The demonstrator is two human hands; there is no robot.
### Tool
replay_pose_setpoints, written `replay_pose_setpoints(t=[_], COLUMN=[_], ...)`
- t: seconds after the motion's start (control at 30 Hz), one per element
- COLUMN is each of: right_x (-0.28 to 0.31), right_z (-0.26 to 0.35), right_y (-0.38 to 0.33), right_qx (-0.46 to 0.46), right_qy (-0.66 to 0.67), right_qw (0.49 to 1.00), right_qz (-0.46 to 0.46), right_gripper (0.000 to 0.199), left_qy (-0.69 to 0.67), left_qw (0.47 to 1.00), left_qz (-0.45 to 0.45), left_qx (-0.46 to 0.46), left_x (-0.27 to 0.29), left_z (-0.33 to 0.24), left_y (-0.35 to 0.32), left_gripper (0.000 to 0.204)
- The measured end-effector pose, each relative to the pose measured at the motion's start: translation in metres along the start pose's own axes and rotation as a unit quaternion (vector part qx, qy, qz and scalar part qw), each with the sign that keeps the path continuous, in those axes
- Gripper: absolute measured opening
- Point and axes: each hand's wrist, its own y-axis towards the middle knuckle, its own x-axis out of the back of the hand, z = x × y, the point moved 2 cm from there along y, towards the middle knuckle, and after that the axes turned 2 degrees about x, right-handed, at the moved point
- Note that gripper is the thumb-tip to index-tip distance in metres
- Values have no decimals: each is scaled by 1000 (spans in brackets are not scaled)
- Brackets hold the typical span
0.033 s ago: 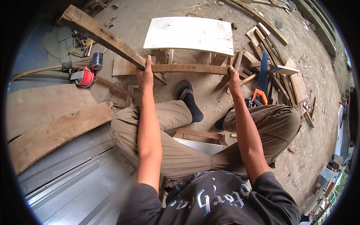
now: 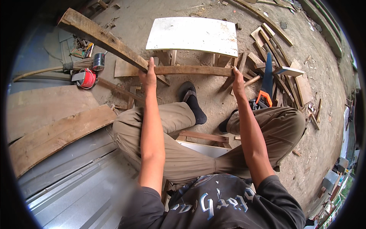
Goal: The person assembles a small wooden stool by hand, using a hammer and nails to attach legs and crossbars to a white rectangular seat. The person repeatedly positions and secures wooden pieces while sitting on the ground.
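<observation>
My left hand (image 2: 148,77) is closed around wood where a long, rough beam (image 2: 103,39) and a shorter wooden crosspiece (image 2: 192,70) meet. The beam slants up to the far left, with a short end showing past my hand. The crosspiece runs to my right hand (image 2: 238,84), which grips its right end with the thumb on top. Whether the two pieces are fastened together is hidden by my left hand. Just beyond them stands a low bench with a white top (image 2: 192,36).
A handsaw with an orange handle (image 2: 264,98) and a hammer (image 2: 288,71) lie by a pile of wood offcuts (image 2: 301,86) at right. To the left are a red string reel (image 2: 87,78), a can (image 2: 98,61), a broom (image 2: 78,64) and a plank (image 2: 63,135).
The far end of the long beam has shifted slightly left and down. My hands keep their grips, almost in the same place.
</observation>
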Motion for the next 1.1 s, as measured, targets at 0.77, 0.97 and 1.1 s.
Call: replay_pose_setpoints(t=[0.77, 0.97, 1.1], right_x=[0, -1, 1], right_z=[-9, -11, -11], right_y=[6, 7, 8], right_qx=[12, 13, 15], right_qy=[-14, -44, -15], right_qw=[1000, 999, 1000], right_qz=[-16, 2, -12], right_gripper=[42, 38, 42], left_qy=[-1, -30, 11], left_qw=[1000, 999, 1000], left_qz=[-11, -31, -25], left_qx=[-13, -22, -6], left_x=[-8, -5, -12], left_z=[-1, 7, 1], left_y=[0, -3, -1], left_gripper=[28, 29, 29])
